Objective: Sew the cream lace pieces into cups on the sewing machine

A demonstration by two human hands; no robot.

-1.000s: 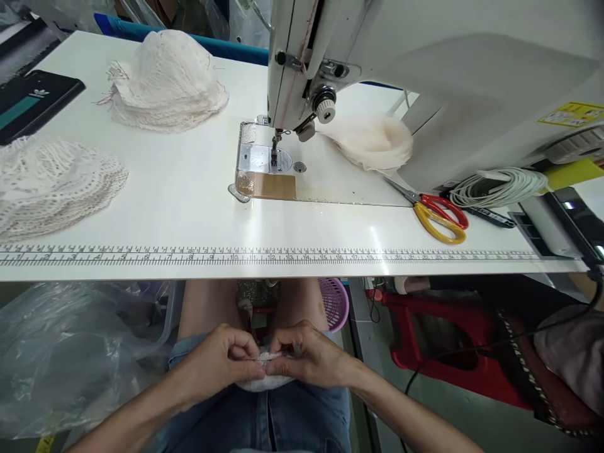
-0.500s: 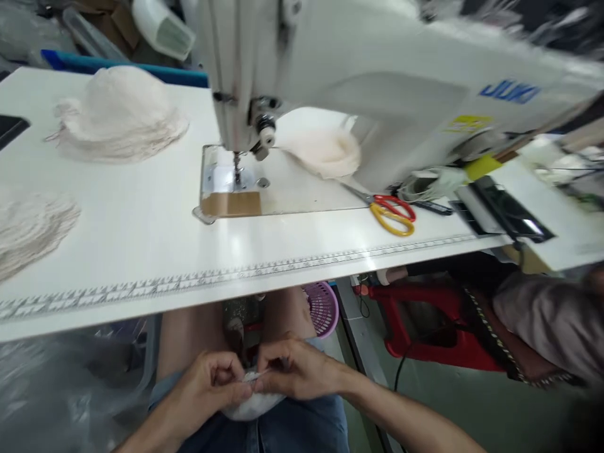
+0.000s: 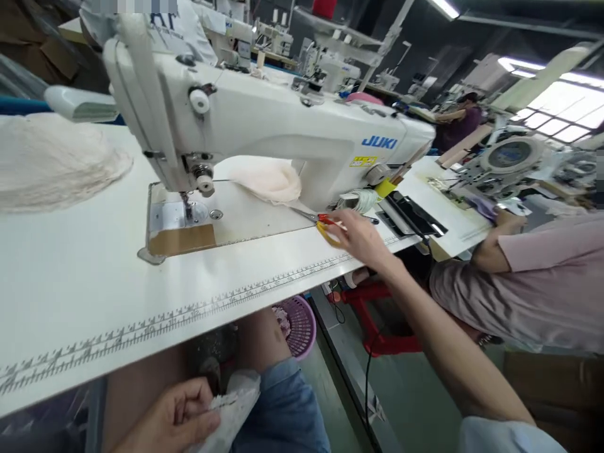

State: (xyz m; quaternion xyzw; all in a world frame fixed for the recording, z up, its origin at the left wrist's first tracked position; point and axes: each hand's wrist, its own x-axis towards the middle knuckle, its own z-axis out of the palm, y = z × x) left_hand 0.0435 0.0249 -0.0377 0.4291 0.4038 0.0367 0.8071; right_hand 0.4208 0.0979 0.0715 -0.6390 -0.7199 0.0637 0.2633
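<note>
My left hand stays in my lap below the table edge, its fingers pinched on a small white lace piece. My right hand is stretched out over the white table and rests on the scissors with red and yellow handles, fingers curled over the handles. The scissors lie by the base of the white sewing machine. Whether the hand has closed round the handles I cannot tell.
A stack of cream fabric pieces lies at the far left and a cream cup piece under the machine arm. A ruler strip runs along the table front. A pink basket sits below. A co-worker sits close on the right.
My right hand let go of the lace piece in my lap and reached up right to the scissors. The left hand kept the piece. My view swung right and up.
</note>
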